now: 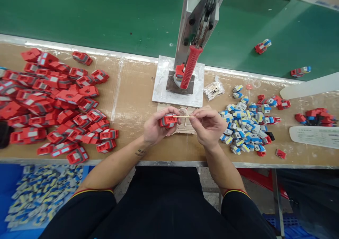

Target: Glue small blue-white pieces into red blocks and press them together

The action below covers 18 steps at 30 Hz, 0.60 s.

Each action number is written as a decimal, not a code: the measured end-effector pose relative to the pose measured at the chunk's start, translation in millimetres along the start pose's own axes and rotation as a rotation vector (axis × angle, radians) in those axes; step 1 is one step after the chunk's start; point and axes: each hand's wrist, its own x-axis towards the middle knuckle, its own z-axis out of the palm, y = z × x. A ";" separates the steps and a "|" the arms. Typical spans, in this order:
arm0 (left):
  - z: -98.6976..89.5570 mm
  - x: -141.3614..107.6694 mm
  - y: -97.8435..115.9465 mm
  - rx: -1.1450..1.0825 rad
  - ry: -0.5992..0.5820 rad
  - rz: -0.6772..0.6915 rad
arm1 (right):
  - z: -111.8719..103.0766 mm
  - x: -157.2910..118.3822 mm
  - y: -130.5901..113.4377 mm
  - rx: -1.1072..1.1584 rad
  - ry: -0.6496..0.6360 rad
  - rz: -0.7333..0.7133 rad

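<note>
A small red plastic vehicle piece [168, 120] sits in the person's left hand [154, 127], gripped between thumb and curled fingers, with its hollowed side turned up. It is held above the tabletop [135, 90], in front of the person's body and a little left of the middle. From the right, a thin pale stick [184, 117] reaches level across the gap between the hands, its far end over the red piece; whether the tip touches it is hard to tell. The right hand [208, 127] pinches the other end of the stick between thumb and fingertips, so the red piece lies well to the left of that hand.

Just beyond and between the hands are a small round container [182, 111] and a cotton swab [185, 121], partly hidden behind the stick. Farther forward stands a metal hand press with a red ribbed handle [191, 67], mounted on a pale metal plate [161, 87]. A clear bag of swabs [214, 90] lies just right of the plate.

To the left of the hands spreads a large heap of similar red pieces [63, 97]. Close by the right hand is a pile of small white, blue and yellow pieces [242, 124]. At lower left, below the table edge, a blue bin [86, 177] holds many more small pieces in similar colours.
</note>
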 end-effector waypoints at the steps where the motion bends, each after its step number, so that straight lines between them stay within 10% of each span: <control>1: -0.4 0.1 0.2 0.012 0.003 0.008 | -0.2 0.0 -0.1 -0.021 0.004 -0.003; 10: -2.9 4.3 3.1 0.053 0.116 0.047 | -20.0 11.7 -0.5 -0.073 -0.034 -0.017; 18: -11.2 10.5 5.2 0.105 0.261 0.050 | -30.7 20.1 23.8 -0.457 -0.476 -0.066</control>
